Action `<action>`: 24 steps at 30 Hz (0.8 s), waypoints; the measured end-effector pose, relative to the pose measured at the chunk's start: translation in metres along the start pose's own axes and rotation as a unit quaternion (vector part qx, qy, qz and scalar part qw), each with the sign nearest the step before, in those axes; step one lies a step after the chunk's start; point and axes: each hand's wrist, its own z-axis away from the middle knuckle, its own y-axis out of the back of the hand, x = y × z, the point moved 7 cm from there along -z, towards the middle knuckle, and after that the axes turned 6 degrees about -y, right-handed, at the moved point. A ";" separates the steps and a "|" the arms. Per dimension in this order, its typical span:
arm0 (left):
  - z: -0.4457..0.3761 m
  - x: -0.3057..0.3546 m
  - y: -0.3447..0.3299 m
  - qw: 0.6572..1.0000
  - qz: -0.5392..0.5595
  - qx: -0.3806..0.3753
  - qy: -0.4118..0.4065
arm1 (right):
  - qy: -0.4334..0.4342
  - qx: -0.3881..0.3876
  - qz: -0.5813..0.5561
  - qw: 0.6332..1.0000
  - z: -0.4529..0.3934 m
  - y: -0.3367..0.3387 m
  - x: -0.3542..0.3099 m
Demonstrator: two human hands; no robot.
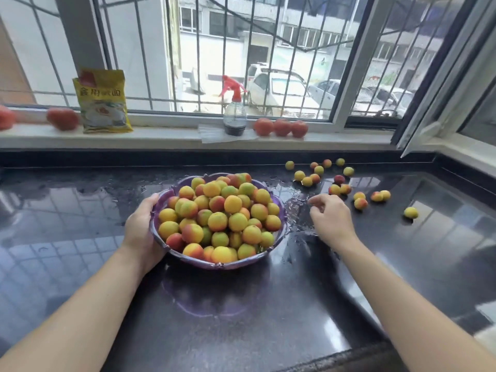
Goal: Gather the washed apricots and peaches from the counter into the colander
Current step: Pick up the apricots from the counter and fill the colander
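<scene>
A purple colander [281, 210] stands mid-counter, heaped with yellow, orange and red apricots and peaches [218, 220]. My left hand [141, 226] grips its left rim. My right hand [331, 217] hovers just right of the colander over a wet patch, fingers loosely curled, nothing visible in it. Several loose fruits [319, 175] lie scattered on the black counter [80, 224] beyond and to the right of that hand. The nearest pair [339, 189] sits just past my fingertips. One yellow fruit [410, 212] lies alone at the far right.
The windowsill behind holds a yellow packet [103, 102], a spray bottle with a red trigger [234, 111] and several tomatoes [281, 127]. An open window sash [440, 108] juts in at the right. Water glistens on the counter around the colander.
</scene>
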 end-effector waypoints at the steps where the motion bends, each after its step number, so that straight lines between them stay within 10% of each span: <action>1: -0.002 0.001 0.004 1.000 -0.009 0.012 -0.022 | -0.004 0.006 0.005 1.000 0.000 0.004 0.009; 13: 0.031 0.001 0.024 0.952 -0.131 0.185 -0.207 | -0.116 -0.002 0.199 0.973 -0.051 0.029 0.105; 24: 0.034 -0.003 0.011 0.975 -0.115 0.092 -0.168 | -0.013 0.076 0.107 0.991 -0.041 0.036 0.078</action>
